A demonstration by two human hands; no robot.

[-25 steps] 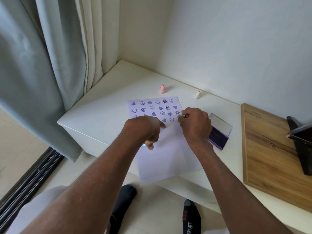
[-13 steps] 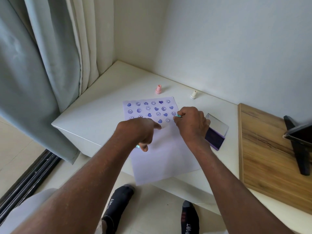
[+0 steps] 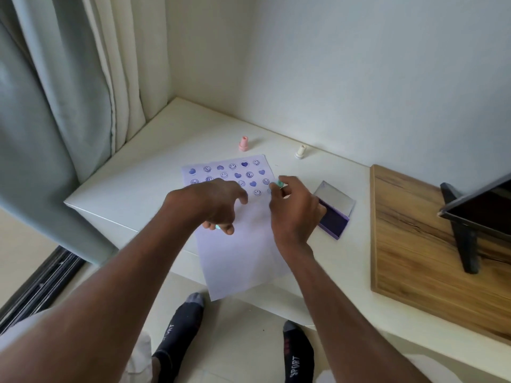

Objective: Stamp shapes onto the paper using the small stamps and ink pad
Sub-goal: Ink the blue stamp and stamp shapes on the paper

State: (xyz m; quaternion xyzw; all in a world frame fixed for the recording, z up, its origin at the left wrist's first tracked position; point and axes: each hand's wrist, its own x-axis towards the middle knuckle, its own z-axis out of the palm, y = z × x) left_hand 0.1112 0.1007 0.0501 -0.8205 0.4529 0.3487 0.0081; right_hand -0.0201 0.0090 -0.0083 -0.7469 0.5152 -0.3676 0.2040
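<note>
Change: we see right hand has lifted green stamp off paper, fingers pinching it.
Left hand: fingers spread above paper, thumb pinching a second green stamp.
Meaning: we judge re-inking next.

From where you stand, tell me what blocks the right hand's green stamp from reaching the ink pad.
Nothing visible. The open ink pad lies just right of the right hand, whose fingers hold the green stamp.

Soft, even daylight (slight motion blur, wide-angle bowing)
</note>
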